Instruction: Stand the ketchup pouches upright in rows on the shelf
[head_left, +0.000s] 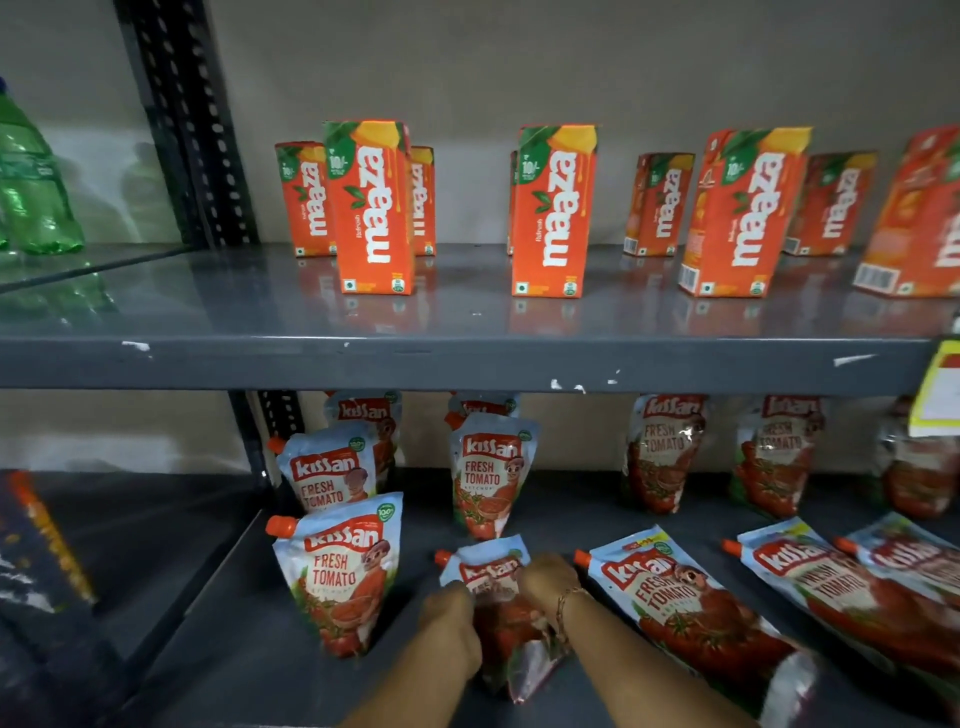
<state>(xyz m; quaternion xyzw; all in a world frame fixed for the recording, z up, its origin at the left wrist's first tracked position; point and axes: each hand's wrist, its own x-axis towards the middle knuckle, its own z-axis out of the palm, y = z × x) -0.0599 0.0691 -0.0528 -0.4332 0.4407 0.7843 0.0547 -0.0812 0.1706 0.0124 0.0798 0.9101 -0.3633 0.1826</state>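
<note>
On the lower grey shelf (223, 613) both my hands grip one ketchup pouch (493, 571), which tilts back with its orange cap at the upper left. My left hand (451, 621) holds its left side and my right hand (549, 579) its right side. Upright pouches stand in a left column (340, 571) (328, 470) and in a middle column behind the held one (488, 475). More upright pouches (662, 452) (776, 457) stand at the back right. Several pouches lie flat to the right (691, 608) (831, 587).
The upper shelf (467, 364) carries several orange Maaza juice cartons (371, 208) (553, 213). Green bottles (31, 176) stand on the neighbouring rack at the left. A black slotted upright (192, 130) divides the racks. A yellow price tag (940, 389) hangs at the right edge.
</note>
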